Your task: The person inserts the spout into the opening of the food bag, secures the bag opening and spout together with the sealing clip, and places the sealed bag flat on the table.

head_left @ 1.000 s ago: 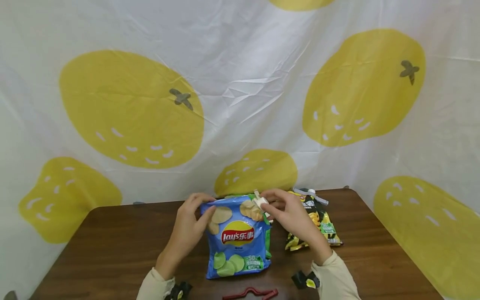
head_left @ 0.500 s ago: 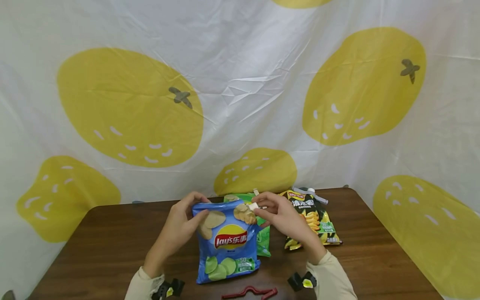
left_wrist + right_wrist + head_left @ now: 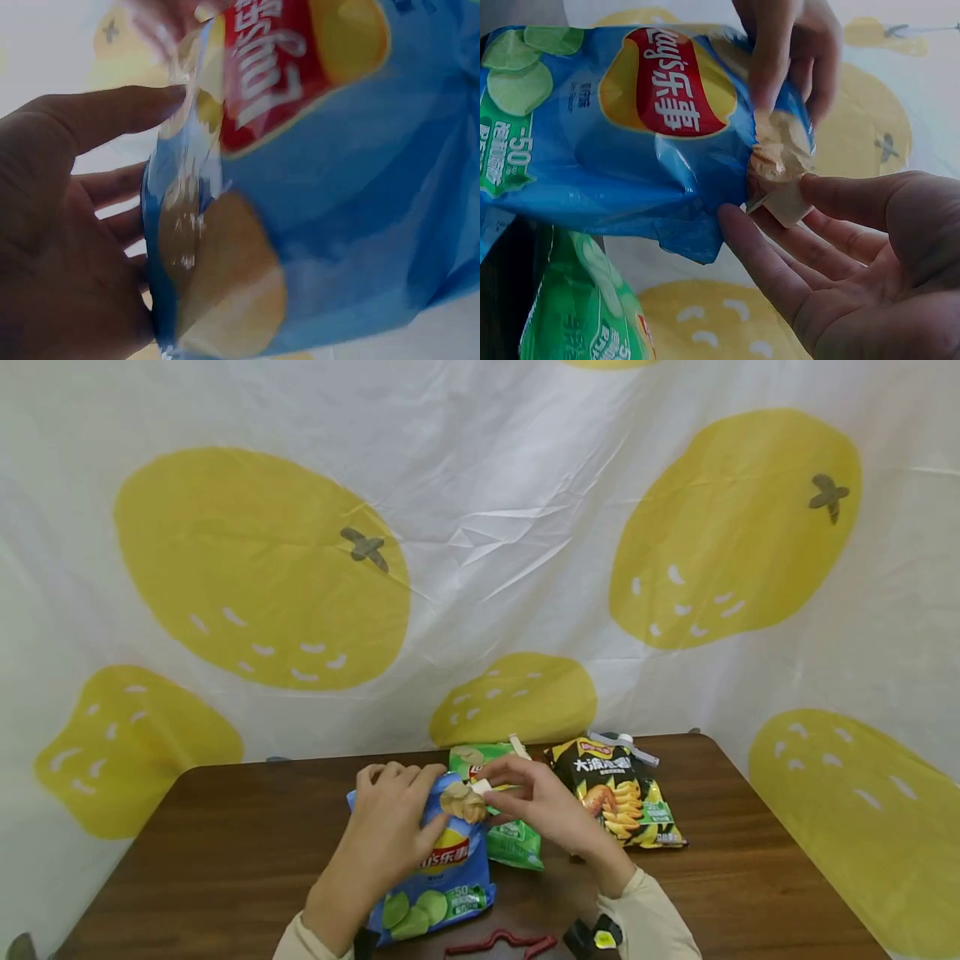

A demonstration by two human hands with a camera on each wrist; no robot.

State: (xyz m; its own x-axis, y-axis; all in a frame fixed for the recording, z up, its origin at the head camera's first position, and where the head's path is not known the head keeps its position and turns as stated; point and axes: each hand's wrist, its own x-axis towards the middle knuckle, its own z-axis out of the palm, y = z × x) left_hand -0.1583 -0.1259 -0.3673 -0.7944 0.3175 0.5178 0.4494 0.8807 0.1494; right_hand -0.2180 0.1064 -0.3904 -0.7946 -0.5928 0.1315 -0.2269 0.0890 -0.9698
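A blue Lay's chip bag [image 3: 427, 893] leans toward me near the table's middle. My left hand [image 3: 382, 843] grips its top edge, thumb over the printed front; in the left wrist view the other fingers are behind the bag [image 3: 337, 202]. At the bag's upper right corner, my right hand [image 3: 543, 806] pinches a small white flat-sided piece [image 3: 786, 204]. In the right wrist view the thumb is on that piece and a fingertip is right at the crumpled bag corner. My palm faces up there, with fingers partly hidden behind the piece.
Behind stands a green chip bag [image 3: 517, 843] with a white strip [image 3: 517, 747] at its top. To its right is a black and yellow chip bag [image 3: 611, 793] with a grey clip [image 3: 637, 753]. A red clip [image 3: 498, 941] lies at the front of the wooden table [image 3: 225, 852].
The blue bag has moved left and toward me, tilting, uncovering more of the green bag. My left hand now covers more of its front. The right hand has followed leftward with the white piece.
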